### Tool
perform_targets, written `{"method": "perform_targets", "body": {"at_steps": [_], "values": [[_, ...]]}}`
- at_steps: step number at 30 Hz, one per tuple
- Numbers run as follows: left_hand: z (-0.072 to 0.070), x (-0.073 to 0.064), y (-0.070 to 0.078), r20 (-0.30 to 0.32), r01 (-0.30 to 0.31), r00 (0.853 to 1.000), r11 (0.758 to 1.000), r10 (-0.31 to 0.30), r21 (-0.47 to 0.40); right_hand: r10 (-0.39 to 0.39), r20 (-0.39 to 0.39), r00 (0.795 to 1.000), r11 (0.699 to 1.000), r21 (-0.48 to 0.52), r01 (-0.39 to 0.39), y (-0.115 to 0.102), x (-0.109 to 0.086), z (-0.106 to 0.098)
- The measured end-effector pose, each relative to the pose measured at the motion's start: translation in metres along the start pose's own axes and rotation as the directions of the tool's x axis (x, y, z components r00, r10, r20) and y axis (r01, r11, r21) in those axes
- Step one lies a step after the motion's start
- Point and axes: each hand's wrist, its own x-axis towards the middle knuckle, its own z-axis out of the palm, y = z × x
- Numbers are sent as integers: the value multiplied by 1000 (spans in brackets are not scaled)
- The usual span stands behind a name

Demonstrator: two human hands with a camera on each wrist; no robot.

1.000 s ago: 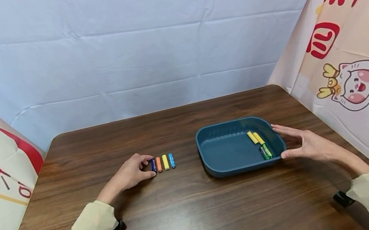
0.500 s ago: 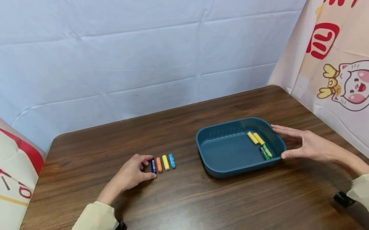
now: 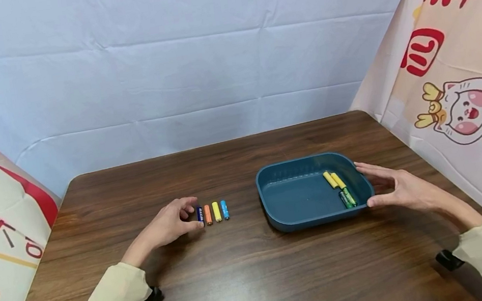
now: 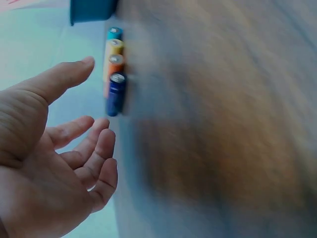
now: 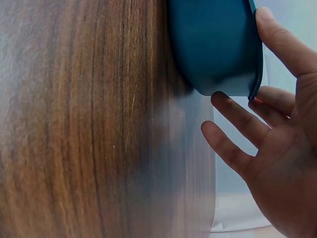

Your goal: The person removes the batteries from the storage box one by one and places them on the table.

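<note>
Dark-blue battery (image 3: 201, 217), centre-left of frame, ending the battery row (image 3: 217, 212); left hand (image 3: 169, 226) beside it, fingers apart; right hand (image 3: 409, 190), fingers spread, touching plastic bin (image 3: 313, 222); apparent step: row alignment; next likely needs gentle withdrawal.

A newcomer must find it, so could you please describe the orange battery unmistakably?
On the wood-grain table, left of the dark teal tray, is a row whose left end is the dark blue battery by the left hand. The orange battery comes next, before the yellow battery; no neighbour shares its orange.
</note>
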Motion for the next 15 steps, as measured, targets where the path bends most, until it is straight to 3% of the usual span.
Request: {"method": "perform_targets", "body": {"at_steps": [4,9,15], "values": [[-5,-1,17,-31,-22,999,1000,22,-16,5,0,1000,1000,5,-5,0,0,0],[-9,5,52,-66,-93,994,995,91,-27,13,2,1000,1000,5,-13,0,0,0],[2,19,97,-41,-157,987,986,155,-50,12,3,1000,1000,11,-12,1,0,-1]]}}
